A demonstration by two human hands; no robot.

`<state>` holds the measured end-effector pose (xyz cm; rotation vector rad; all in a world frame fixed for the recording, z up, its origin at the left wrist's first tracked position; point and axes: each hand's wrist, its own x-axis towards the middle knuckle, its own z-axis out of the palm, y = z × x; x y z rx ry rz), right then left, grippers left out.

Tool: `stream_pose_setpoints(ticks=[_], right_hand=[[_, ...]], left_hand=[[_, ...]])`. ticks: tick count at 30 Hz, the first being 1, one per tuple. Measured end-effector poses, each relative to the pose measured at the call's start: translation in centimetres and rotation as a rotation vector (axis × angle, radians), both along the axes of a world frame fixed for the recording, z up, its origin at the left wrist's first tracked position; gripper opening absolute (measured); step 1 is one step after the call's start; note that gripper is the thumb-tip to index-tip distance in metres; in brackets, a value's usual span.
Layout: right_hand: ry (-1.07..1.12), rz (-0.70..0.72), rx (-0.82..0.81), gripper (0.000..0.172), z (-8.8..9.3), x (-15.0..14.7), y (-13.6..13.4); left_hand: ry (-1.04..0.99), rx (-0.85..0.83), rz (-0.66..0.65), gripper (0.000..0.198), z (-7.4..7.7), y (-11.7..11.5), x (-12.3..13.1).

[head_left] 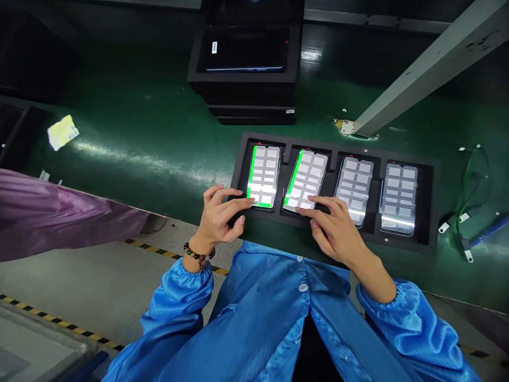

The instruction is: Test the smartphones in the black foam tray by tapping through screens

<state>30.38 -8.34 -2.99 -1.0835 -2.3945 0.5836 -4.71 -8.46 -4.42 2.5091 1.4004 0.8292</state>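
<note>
A black foam tray (428,204) lies near the table's front edge, with several smartphones in its slots. My left hand (220,213) has its fingers apart, and a fingertip rests at the lower left corner of the leftmost smartphone (264,172). Spread fingers of my right hand (336,228) touch the lower screen of the second smartphone (307,175), which sits tilted in its slot. Both these screens show grey-white blocks with green along the left edge. Further right, a third smartphone (355,183) and a fourth smartphone (398,193) show similar blocks without green. Neither hand holds anything.
Behind the tray stands a stack of black foam trays (242,87) with a dark smartphone (246,53) on top. A grey metal post (421,74) rises at the right. Cables (461,233) lie on the green table (131,127). A yellow label (62,132) is at the left.
</note>
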Motion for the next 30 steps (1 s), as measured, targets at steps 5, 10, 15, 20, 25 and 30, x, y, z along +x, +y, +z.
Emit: stream_pose_setpoints(ticks=[5, 10, 15, 20, 25, 30], right_hand=[[-0.020, 0.008, -0.011, 0.043, 0.4, 0.2, -0.1], [-0.005, -0.025, -0.033, 0.042, 0.2, 1.9, -0.6], [-0.018, -0.033, -0.017, 0.040, 0.0, 2.4, -1.0], [0.003, -0.024, -0.013, 0.038, -0.1, 2.2, -1.0], [0.009, -0.079, -0.022, 0.039, -0.2, 2.6, -1.2], [-0.001, -0.091, -0.013, 0.038, -0.3, 2.7, -1.3]], left_hand=[[-0.017, 0.026, -0.024, 0.027, -0.1, 0.6, 0.6], [-0.028, 0.046, -0.033, 0.026, -0.3, 0.8, 0.5], [-0.044, 0.082, -0.057, 0.024, -0.2, 0.8, 0.5], [-0.060, 0.097, -0.095, 0.026, 0.1, 1.0, 1.5], [-0.060, -0.037, -0.209, 0.032, 0.4, 1.1, 2.6], [0.033, -0.200, -0.251, 0.037, 0.9, 1.5, 2.7]])
